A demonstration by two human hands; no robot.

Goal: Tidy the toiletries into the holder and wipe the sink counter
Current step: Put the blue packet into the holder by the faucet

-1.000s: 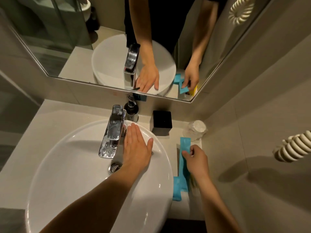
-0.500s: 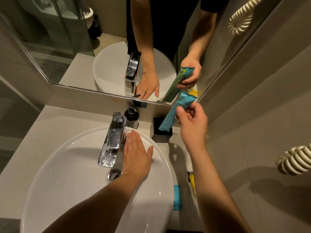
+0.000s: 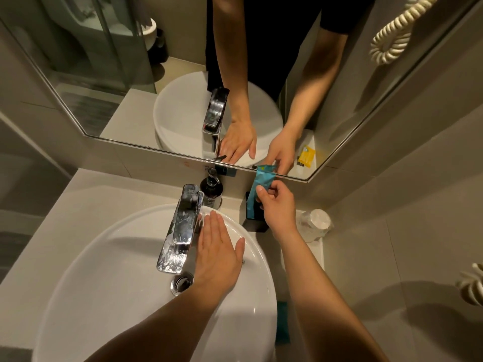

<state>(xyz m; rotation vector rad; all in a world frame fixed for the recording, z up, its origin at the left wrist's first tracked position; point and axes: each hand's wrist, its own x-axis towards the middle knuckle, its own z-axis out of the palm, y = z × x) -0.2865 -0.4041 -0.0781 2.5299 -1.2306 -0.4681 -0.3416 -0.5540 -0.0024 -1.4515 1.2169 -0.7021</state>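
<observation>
A: At 1 o'clock from the basin (image 3: 109, 270), R hand (image 3: 278, 212) has the teal packet (image 3: 257, 189) pinched betw thumb & fingertips, lower end already dipping into the black holder (image 3: 254, 220) by the mirror.

B: So we're on the tidy-up step, not wiping?

A: Looks that way. No cloth in sight.

B: L hand?

A: L hand (image 3: 218, 254) lies flat, fingers straight & together, gripping nothing, palm on the basin's inner wall just at 3 o'clock of the tap (image 3: 183, 226).

B: Next move?

A: Prob. lower the packet straight down till it stands in the holder, then let go. Opening's narrow, so keep it upright. It's tilted a bit now.

B: What else is loose?

A: Another teal item (image 3: 282, 322) at 4 o'clock on the counter (image 3: 86, 199), mostly hidden behind the R forearm. A clear-wrapped cup (image 3: 316, 223) sits at 3 o'clock of the holder, and the pump bottle (image 3: 211, 190) at 9 o'clock of it.
</observation>
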